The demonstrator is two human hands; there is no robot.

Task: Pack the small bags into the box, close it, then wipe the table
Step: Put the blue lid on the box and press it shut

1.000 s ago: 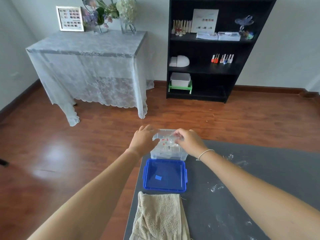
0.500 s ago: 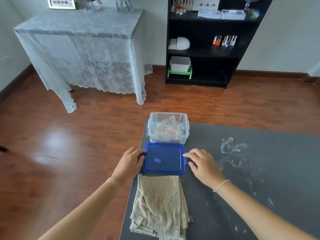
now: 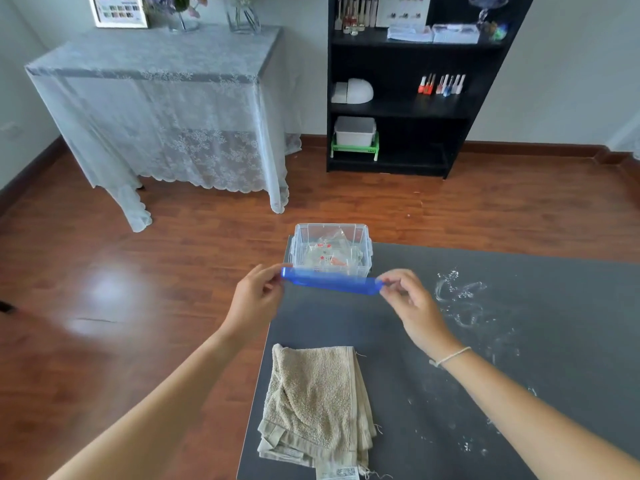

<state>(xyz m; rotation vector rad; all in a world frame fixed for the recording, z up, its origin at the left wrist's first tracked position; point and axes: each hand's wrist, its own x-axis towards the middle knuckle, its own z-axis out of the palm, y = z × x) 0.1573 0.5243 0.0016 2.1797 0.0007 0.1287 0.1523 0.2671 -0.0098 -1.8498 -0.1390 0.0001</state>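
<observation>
A clear plastic box (image 3: pixel 364 237) stands at the far left corner of the grey table (image 3: pixel 519 358), with several small clear bags (image 3: pixel 325 252) inside. The blue lid (image 3: pixel 329 283) is lifted off the table, edge-on, just in front of the box. My left hand (image 3: pixel 256 299) pinches its left end and my right hand (image 3: pixel 408 301) pinches its right end. A folded beige towel (image 3: pixel 315 403) lies on the table near me.
Spilled water (image 3: pixel 460 299) and white specks spread over the table to the right of my right hand. The table's left edge runs close to the box and towel, with wooden floor beyond. A lace-covered table (image 3: pixel 162 98) and a black shelf (image 3: pixel 408 81) stand far off.
My hands left the box, came down to the lid lying flat on the table, gripped its two ends and raised it toward the box.
</observation>
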